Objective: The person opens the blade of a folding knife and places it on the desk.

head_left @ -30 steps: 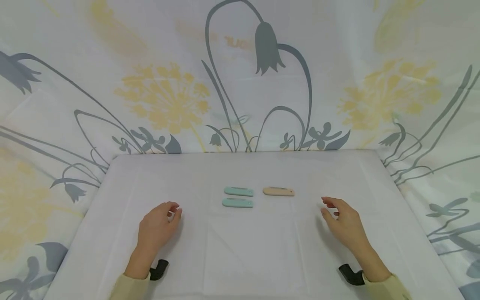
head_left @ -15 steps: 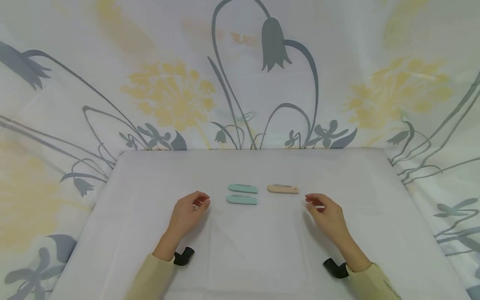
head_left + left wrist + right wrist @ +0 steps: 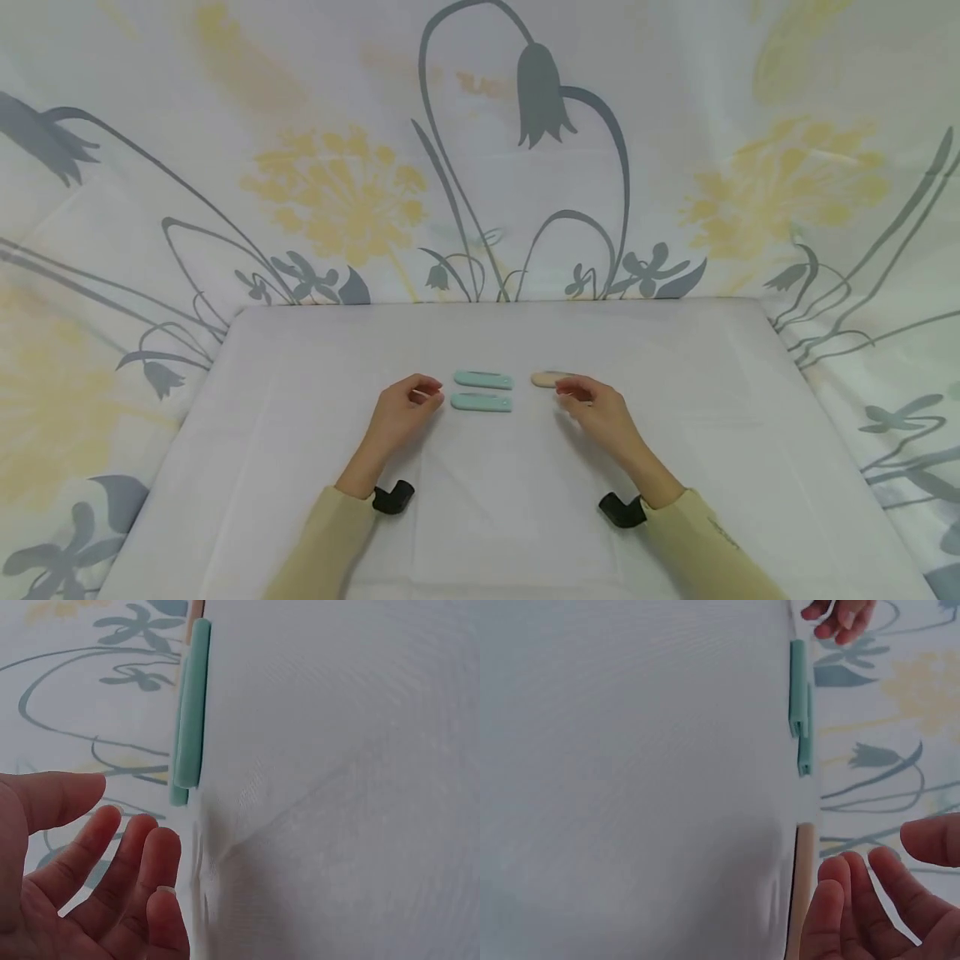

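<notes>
Two mint-green folding knives lie one behind the other on the table, the far knife (image 3: 483,380) and the near knife (image 3: 482,403), both folded. A beige folding knife (image 3: 542,379) lies to their right. My left hand (image 3: 401,414) is just left of the green knives, fingers loosely bent and thumb apart, holding nothing. In the left wrist view, the near green knife (image 3: 195,705) is ahead of those fingertips. My right hand (image 3: 604,418) hovers over the right part of the beige knife and hides it from the head view. Its fingers are loosely bent, with a gap to the thumb.
A white cloth covers the table (image 3: 510,508), with faint fold lines. Behind and at both sides hangs a curtain (image 3: 652,183) with grey and yellow flowers. Black camera mounts (image 3: 622,510) sit at both wrists, by the pale yellow sleeves (image 3: 701,533).
Both hands have moved inward: my left hand rightward up to the green knives, my right hand leftward over the beige knife. The knives stay where they lay; the head view has shifted slightly.
</notes>
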The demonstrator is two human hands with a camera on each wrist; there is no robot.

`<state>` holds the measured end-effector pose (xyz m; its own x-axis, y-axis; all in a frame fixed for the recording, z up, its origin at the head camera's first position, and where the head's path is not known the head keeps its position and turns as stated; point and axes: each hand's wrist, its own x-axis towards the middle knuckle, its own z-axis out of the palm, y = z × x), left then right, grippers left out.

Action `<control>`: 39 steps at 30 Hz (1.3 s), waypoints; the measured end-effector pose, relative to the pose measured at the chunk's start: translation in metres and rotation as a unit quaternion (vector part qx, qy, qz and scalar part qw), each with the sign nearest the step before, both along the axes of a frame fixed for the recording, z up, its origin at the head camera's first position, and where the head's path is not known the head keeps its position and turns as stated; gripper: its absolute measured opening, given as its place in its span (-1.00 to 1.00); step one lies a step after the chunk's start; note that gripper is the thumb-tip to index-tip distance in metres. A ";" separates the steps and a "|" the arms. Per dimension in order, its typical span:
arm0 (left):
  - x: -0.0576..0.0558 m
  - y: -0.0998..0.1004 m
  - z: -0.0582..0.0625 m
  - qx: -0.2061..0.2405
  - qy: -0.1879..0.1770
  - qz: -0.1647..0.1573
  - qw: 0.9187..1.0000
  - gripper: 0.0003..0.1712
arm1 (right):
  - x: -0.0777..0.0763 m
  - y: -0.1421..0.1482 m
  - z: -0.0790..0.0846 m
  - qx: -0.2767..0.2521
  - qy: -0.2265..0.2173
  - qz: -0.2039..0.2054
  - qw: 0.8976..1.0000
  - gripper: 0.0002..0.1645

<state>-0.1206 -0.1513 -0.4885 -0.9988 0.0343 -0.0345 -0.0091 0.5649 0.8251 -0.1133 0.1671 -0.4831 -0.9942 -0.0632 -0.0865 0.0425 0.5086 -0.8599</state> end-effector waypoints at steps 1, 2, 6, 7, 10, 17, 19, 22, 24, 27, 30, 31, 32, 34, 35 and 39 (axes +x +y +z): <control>-0.001 0.002 -0.001 0.003 -0.001 -0.002 1.000 -0.80 | -0.002 -0.004 0.000 -0.007 -0.010 -0.001 1.000 -0.69; -0.002 0.004 -0.002 0.005 -0.002 -0.004 1.000 -0.80 | -0.003 -0.007 0.000 -0.011 -0.017 -0.003 1.000 -0.69; -0.004 0.009 -0.006 0.010 -0.003 -0.011 1.000 -0.79 | -0.010 -0.020 -0.004 -0.007 -0.014 0.008 1.000 -0.69; -0.005 0.009 -0.007 0.008 -0.006 -0.009 1.000 -0.78 | -0.011 -0.023 -0.005 -0.007 -0.008 0.017 1.000 -0.70; -0.004 0.008 -0.009 0.003 -0.011 -0.002 1.000 -0.77 | -0.014 -0.031 -0.010 -0.012 -0.001 0.038 0.999 -0.70; -0.006 0.008 -0.010 -0.013 -0.019 -0.027 0.999 -0.72 | -0.016 -0.044 -0.015 -0.014 -0.005 0.043 0.999 -0.75; -0.007 0.010 -0.009 -0.019 -0.025 -0.030 0.999 -0.71 | -0.016 -0.046 -0.016 -0.008 0.005 0.049 0.999 -0.75; -0.009 0.014 -0.009 -0.030 -0.028 -0.031 0.999 -0.72 | -0.018 -0.050 -0.018 0.001 0.017 0.055 0.998 -0.76; -0.010 0.016 -0.010 -0.036 -0.029 -0.027 0.999 -0.73 | -0.019 -0.053 -0.019 0.008 0.023 0.057 0.998 -0.77; -0.009 0.018 -0.009 -0.044 -0.026 -0.021 0.998 -0.74 | -0.019 -0.058 -0.020 0.016 0.027 0.056 0.998 -0.78; -0.008 0.019 -0.007 -0.050 -0.026 -0.019 0.998 -0.76 | -0.018 -0.062 -0.020 0.023 0.027 0.052 0.998 -0.77; -0.007 0.020 -0.006 -0.051 -0.027 -0.018 0.998 -0.76 | -0.017 -0.064 -0.019 0.026 0.027 0.051 0.998 -0.77; -0.007 0.021 -0.005 -0.052 -0.029 -0.018 0.998 -0.77 | -0.017 -0.065 -0.019 0.030 0.027 0.051 0.998 -0.77; -0.006 0.022 -0.004 -0.051 -0.034 -0.018 0.998 -0.77 | -0.016 -0.066 -0.018 0.035 0.027 0.049 0.998 -0.78; -0.006 0.022 -0.004 -0.051 -0.035 -0.019 0.998 -0.78 | -0.016 -0.067 -0.018 0.039 0.025 0.047 0.998 -0.78; -0.007 0.023 -0.004 -0.052 -0.042 -0.022 0.998 -0.79 | -0.016 -0.068 -0.016 0.043 0.022 0.049 0.998 -0.81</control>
